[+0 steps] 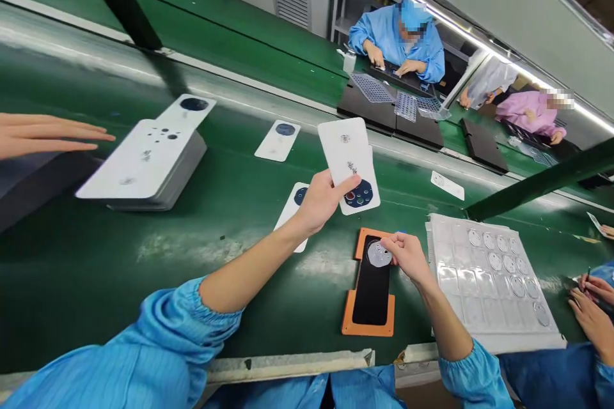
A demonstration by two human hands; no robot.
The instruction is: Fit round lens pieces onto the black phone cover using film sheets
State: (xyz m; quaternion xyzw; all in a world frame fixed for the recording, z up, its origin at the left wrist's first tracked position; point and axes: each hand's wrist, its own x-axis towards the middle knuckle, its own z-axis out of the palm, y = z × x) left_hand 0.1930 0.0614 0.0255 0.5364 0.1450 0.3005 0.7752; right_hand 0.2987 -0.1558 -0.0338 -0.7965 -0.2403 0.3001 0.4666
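Note:
My left hand (320, 201) grips a white card (343, 140) with small printing and a dark round camera lens cover (359, 195) at its lower end, apparently two overlapping cards. Pinched in my right hand (407, 257) is a clear round lens film (378, 254). It lies over the top of a black phone-shaped panel (371, 300) set in an orange fixture (368, 330); whether it touches the panel, I cannot tell. Under my left forearm, another white card (288, 212) with a dark disc is partly hidden.
A thick stack of white cards (139, 163) stands at left, near another person's hand (52, 134). More cards lie on the green bench (215, 307). On the right is a clear tray (465, 307) of round films. A green post (542, 169) slants behind it. Co-workers sit opposite and at right.

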